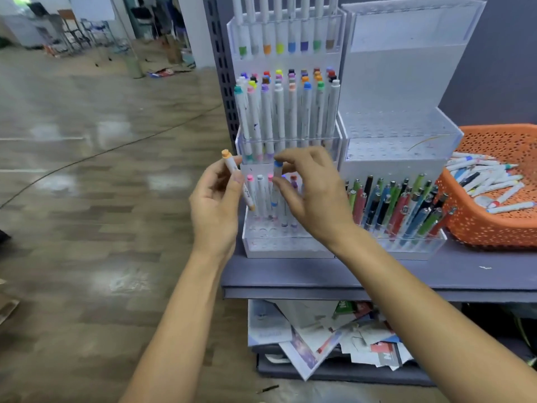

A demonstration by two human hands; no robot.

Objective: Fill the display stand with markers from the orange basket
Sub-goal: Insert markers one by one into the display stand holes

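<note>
Fingers of your left hand [216,196] curled round an orange-capped marker [231,166], its cap tilted toward 11 o'clock, just left of the display stand [279,249]. Your right hand [312,193] pinched a blue-capped marker [277,173] upright over the stand's lowest tier, among other markers standing there. At 3 o'clock from the stand, the orange basket [479,231] held loose markers [488,181].

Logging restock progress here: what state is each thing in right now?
left hand: holds orange-capped marker, tilted
right hand: pinches blue-capped marker, upright at the bottom tier
left display stand: upper tiers stocked, bottom tier partly filled
right display stand: upper tiers empty, bottom tier holds pens
orange basket: holds loose markers lying flat
</note>
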